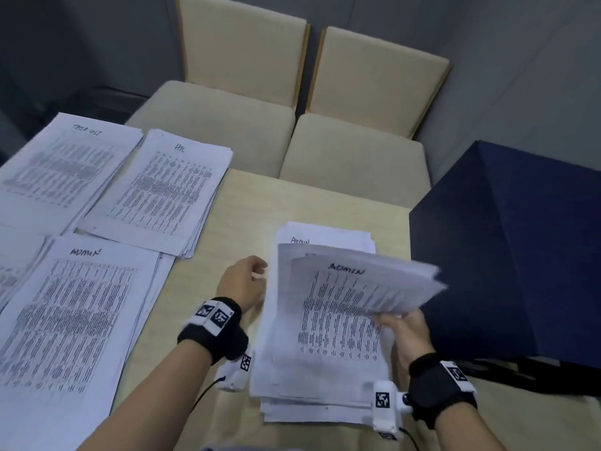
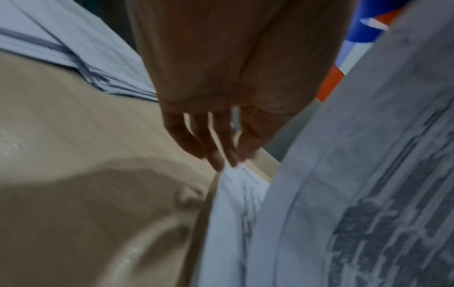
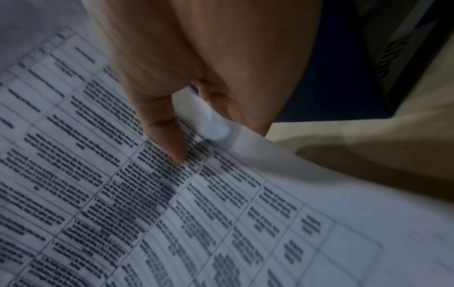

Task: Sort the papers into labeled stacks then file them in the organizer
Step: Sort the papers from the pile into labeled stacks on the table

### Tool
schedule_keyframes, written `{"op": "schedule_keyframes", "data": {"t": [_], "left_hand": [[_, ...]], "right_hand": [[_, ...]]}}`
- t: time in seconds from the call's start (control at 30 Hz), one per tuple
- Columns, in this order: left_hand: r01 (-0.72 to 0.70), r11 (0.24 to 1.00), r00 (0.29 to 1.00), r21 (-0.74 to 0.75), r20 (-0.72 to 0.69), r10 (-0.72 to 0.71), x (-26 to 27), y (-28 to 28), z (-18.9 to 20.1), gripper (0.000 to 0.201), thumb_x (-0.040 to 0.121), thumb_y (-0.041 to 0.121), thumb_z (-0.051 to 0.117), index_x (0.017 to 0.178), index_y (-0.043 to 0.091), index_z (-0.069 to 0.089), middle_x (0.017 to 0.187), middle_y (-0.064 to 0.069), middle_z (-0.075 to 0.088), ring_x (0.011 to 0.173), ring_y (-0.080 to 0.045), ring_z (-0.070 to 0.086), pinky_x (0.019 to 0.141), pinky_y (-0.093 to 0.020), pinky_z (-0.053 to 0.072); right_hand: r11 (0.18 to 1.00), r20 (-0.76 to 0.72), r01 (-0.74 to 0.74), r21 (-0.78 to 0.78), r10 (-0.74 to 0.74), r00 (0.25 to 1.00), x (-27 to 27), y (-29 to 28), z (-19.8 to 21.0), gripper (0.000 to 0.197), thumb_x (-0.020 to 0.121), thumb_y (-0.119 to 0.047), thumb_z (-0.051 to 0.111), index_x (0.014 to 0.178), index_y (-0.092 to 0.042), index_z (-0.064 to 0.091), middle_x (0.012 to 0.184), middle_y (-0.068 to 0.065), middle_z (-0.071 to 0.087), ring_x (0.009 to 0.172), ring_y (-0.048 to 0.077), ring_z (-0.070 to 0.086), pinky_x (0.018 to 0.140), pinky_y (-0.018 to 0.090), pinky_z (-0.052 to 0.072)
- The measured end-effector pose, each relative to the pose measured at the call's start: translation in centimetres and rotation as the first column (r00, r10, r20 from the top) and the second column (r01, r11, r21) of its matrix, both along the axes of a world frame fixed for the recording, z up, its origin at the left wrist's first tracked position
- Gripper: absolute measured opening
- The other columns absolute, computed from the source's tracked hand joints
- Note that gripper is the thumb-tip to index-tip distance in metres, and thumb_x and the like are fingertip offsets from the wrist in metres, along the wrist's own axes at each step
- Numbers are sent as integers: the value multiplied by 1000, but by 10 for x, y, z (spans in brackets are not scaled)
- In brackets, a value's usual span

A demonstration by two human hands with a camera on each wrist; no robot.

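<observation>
My right hand pinches a bundle of printed sheets headed ADMIN and holds it tilted above the loose pile in the middle of the table. In the right wrist view the thumb lies on the printed sheet with the other fingers under its edge. My left hand is at the pile's left edge; its straight fingertips touch the corner of a sheet. Sorted stacks lie on the left: one with an unclear heading, HR and ADMIN.
A large dark blue box stands on the right, close to the lifted bundle. Two beige chairs stand behind the light wooden table. Another paper stack shows at the far left edge.
</observation>
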State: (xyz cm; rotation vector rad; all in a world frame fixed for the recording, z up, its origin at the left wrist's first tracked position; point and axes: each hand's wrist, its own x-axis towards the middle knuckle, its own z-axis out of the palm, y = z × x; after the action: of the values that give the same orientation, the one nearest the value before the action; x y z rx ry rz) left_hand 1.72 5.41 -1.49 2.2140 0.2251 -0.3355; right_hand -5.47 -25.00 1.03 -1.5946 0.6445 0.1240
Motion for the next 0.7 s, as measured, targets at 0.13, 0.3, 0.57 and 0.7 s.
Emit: {"op": "schedule_keyframes", "data": {"t": [0.13, 0.3, 0.57, 0.7], "left_hand": [[-7, 980, 992, 198, -123, 32, -3, -11, -3, 19, 78, 33, 73, 83, 18, 62, 82, 0, 68, 75, -21, 65, 62, -26, 46], [59, 962, 997, 267, -58, -45, 8, -18, 0, 37, 81, 28, 71, 57, 18, 45, 59, 3, 52, 60, -20, 52, 49, -23, 30], [331, 898, 914, 289, 137, -381, 4, -9, 19, 36, 97, 40, 45, 67, 21, 50, 60, 7, 48, 56, -11, 45, 53, -27, 30], [419, 879, 903, -229, 202, -378, -7, -4, 10, 31, 93, 6, 56, 77, 31, 65, 72, 25, 64, 71, 7, 57, 68, -13, 40]], "right_hand": [[1000, -37, -15, 20, 16, 999, -7, 3, 4, 26, 76, 12, 60, 99, 1, 66, 99, 16, 73, 102, 34, 66, 87, 43, 51], [995, -50, 19, 101, -14, 999, -10, 6, 23, 22, 86, 12, 50, 101, 9, 66, 99, 20, 71, 94, 28, 67, 61, 18, 52], [993, -184, 100, 69, -86, 979, -13, 1, 15, 39, 71, 2, 66, 108, 7, 56, 106, 28, 68, 96, 40, 67, 82, 48, 54], [997, -149, 78, 2, -77, 986, -8, 6, 18, 24, 75, 11, 66, 98, 4, 60, 97, 20, 69, 96, 37, 63, 77, 39, 49]]}}
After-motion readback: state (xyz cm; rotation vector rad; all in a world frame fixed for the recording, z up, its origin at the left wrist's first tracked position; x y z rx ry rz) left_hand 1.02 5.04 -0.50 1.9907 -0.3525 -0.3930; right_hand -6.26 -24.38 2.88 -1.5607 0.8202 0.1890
